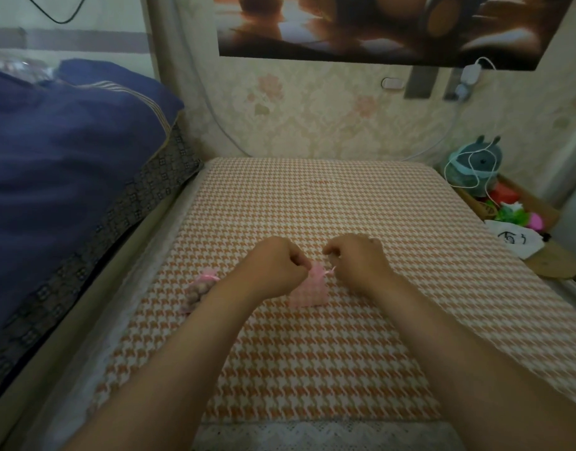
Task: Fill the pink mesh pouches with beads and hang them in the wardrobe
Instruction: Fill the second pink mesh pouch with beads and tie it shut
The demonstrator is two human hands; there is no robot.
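A pink mesh pouch (308,291) stands on the houndstooth-covered table (312,353), its gathered neck between my two hands. My left hand (275,265) pinches the pouch's drawstring on the left side, and my right hand (358,260) pinches the pink ribbon on the right side. A second pink mesh pouch (200,289) filled with brownish beads lies to the left, partly hidden behind my left forearm; its neck is drawn shut with a ribbon.
A dark blue quilt (68,174) is heaped on the bed at the left. A side shelf at the right holds a plush toy (475,164) wrapped in white cable, colourful items and a white bag (511,239). A wallpapered wall stands behind the table.
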